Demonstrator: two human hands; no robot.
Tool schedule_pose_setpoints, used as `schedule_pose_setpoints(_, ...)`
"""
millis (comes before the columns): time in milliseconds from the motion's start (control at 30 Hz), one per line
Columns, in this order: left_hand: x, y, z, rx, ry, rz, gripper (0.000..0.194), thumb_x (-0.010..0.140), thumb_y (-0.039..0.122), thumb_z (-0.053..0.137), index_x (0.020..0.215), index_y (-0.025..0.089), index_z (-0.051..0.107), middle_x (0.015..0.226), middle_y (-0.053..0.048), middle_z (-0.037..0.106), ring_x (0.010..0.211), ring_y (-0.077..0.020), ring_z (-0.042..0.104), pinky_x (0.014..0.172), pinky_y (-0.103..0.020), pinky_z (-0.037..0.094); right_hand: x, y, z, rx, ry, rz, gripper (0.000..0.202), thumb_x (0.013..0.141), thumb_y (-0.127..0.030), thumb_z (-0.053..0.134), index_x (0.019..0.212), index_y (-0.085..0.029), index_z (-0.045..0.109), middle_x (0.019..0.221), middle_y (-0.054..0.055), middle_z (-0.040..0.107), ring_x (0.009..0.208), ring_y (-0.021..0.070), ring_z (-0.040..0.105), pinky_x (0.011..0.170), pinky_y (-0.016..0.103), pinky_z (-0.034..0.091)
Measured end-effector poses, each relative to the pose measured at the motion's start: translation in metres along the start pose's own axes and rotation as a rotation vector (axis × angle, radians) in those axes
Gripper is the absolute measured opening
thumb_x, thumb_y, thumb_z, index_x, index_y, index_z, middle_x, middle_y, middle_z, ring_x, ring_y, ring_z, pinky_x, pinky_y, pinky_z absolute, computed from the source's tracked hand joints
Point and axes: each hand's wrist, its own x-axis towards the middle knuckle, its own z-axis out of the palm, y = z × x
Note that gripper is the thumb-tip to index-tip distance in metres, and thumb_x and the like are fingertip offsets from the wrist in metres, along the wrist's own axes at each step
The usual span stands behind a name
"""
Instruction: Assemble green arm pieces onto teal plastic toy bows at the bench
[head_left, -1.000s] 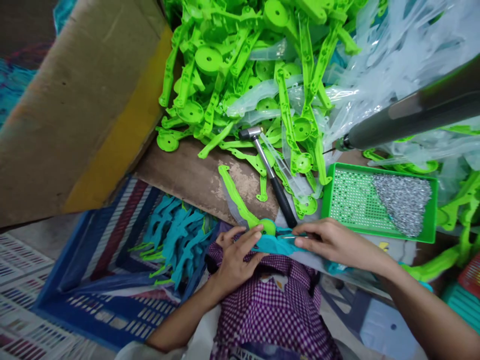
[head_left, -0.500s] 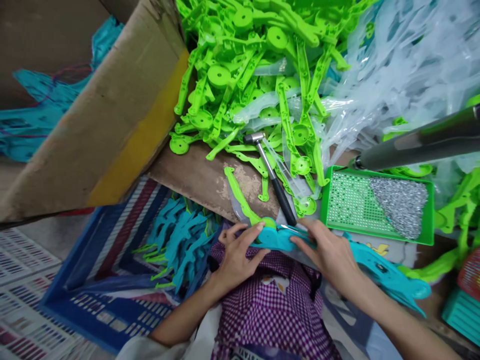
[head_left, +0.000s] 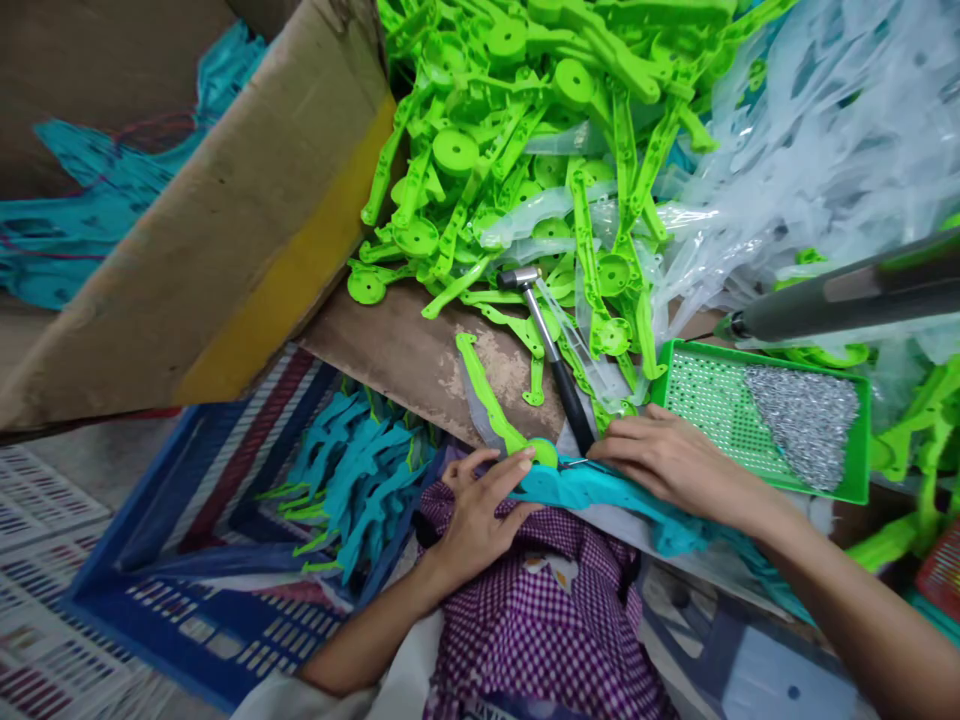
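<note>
My left hand (head_left: pixel 480 525) grips the joint where a lime green plastic arm (head_left: pixel 491 400) with a round disc end meets a turquoise plastic part (head_left: pixel 559 488). Its thumb lies along the near side of the turquoise part, fingers on the disc. My right hand (head_left: pixel 667 462) is closed just right of that joint, above the turquoise part. From its fingertips a thin metal piece (head_left: pixel 576 462) points toward the disc; its other end is hidden by the fingers. Close by the right fingertips lies the black handle of a small hammer (head_left: pixel 559 375).
Lime green arms (head_left: pixel 457 150) and translucent plastic pieces (head_left: pixel 825 150) are heaped behind. A green tray (head_left: pixel 862 440) holds small metal pins. Above it a dark grey tool (head_left: pixel 847 290) juts in. Left are a cardboard box (head_left: pixel 225 250) and a blue crate (head_left: pixel 97 590) with turquoise parts.
My right hand has turned and shifted slightly up and right, its fingers now more closed over the turquoise part. That part's far end has swung down behind the right forearm. My left hand keeps its hold.
</note>
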Motion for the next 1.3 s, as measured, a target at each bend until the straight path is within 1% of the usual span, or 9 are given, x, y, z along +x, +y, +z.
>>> schedule_pose_setpoints(200,0.000,-0.002,0.000,-0.010,-0.018,0.003,0.058,0.084,0.021,0.067,0.135,0.024,0.039,0.119,-0.010,0.067,0.112,-0.0227,0.059,0.094,-0.043,0.040,-0.003,-0.009,-0.005,-0.083,0.010,-0.028,0.029,0.098,-0.024,0.039,0.092,-0.022,0.067,0.075,0.001,0.062,0.069,0.0134,0.053,0.068,0.032,0.025)
schedule_pose_setpoints(267,0.000,-0.002,0.001,-0.012,-0.022,0.005,0.059,0.084,0.021,0.067,0.135,0.024,0.039,0.120,-0.010,0.067,0.112,-0.0227,0.059,0.094,-0.043,0.040,-0.005,-0.009,-0.009,-0.068,0.028,-0.008,0.030,0.099,-0.025,0.037,0.093,-0.022,0.066,0.078,0.002,0.063,0.070,0.0131,0.053,0.069,0.032,0.026)
schedule_pose_setpoints(400,-0.001,-0.003,0.001,-0.031,-0.007,0.016,0.058,0.084,0.020,0.067,0.135,0.023,0.039,0.119,-0.010,0.067,0.111,-0.0220,0.060,0.094,-0.042,0.041,-0.005,-0.002,-0.010,0.056,0.023,0.009,0.028,0.099,-0.029,0.038,0.105,-0.025,0.065,0.093,0.002,0.066,0.080,0.0135,0.056,0.074,0.032,0.027)
schedule_pose_setpoints(567,-0.001,-0.003,0.002,-0.005,0.005,0.019,0.058,0.083,0.022,0.068,0.134,0.024,0.040,0.117,-0.010,0.068,0.112,-0.0226,0.059,0.093,-0.042,0.042,-0.002,0.004,-0.002,0.089,-0.030,0.016,0.027,0.099,-0.029,0.040,0.104,-0.026,0.066,0.090,0.002,0.067,0.080,0.0142,0.057,0.075,0.033,0.026)
schedule_pose_setpoints(767,0.000,-0.003,0.001,-0.009,-0.001,0.013,0.060,0.082,0.021,0.068,0.135,0.025,0.040,0.118,-0.009,0.068,0.113,-0.0219,0.059,0.093,-0.041,0.042,-0.004,0.003,-0.002,0.094,0.002,0.035,0.028,0.099,-0.031,0.039,0.106,-0.026,0.066,0.093,0.002,0.067,0.080,0.0139,0.057,0.075,0.033,0.026)
schedule_pose_setpoints(900,0.000,-0.003,0.001,-0.015,0.003,0.018,0.060,0.083,0.021,0.068,0.136,0.025,0.039,0.119,-0.008,0.068,0.112,-0.0215,0.059,0.093,-0.041,0.042,0.000,-0.003,0.000,-0.002,-0.006,0.003,0.027,0.099,-0.028,0.039,0.101,-0.025,0.066,0.085,0.001,0.065,0.075,0.0139,0.055,0.073,0.033,0.025)
schedule_pose_setpoints(1100,-0.001,-0.002,-0.001,0.083,-0.056,-0.032,0.059,0.084,0.029,0.067,0.137,0.023,0.043,0.117,-0.009,0.068,0.111,-0.0252,0.055,0.093,-0.041,0.040,0.006,-0.017,-0.003,-0.351,-0.033,-0.064,0.026,0.094,-0.013,0.041,0.081,-0.020,0.062,0.075,0.003,0.062,0.069,0.0169,0.051,0.068,0.036,0.023)
schedule_pose_setpoints(1200,0.001,0.001,-0.004,0.145,-0.105,-0.058,0.060,0.083,0.032,0.067,0.138,0.020,0.045,0.119,-0.009,0.067,0.111,-0.0276,0.051,0.094,-0.041,0.038,-0.004,-0.015,-0.013,-0.321,-0.047,-0.010,0.022,0.095,-0.016,0.042,0.087,-0.020,0.062,0.078,0.002,0.062,0.068,0.0167,0.053,0.069,0.036,0.027)
schedule_pose_setpoints(1300,0.002,0.006,-0.008,0.174,-0.131,-0.057,0.060,0.084,0.032,0.066,0.139,0.020,0.044,0.122,-0.009,0.065,0.112,-0.0286,0.049,0.093,-0.040,0.035,-0.020,-0.016,-0.014,-0.164,0.103,0.154,0.022,0.098,-0.027,0.040,0.104,-0.022,0.061,0.089,0.003,0.065,0.074,0.0163,0.057,0.073,0.034,0.032)
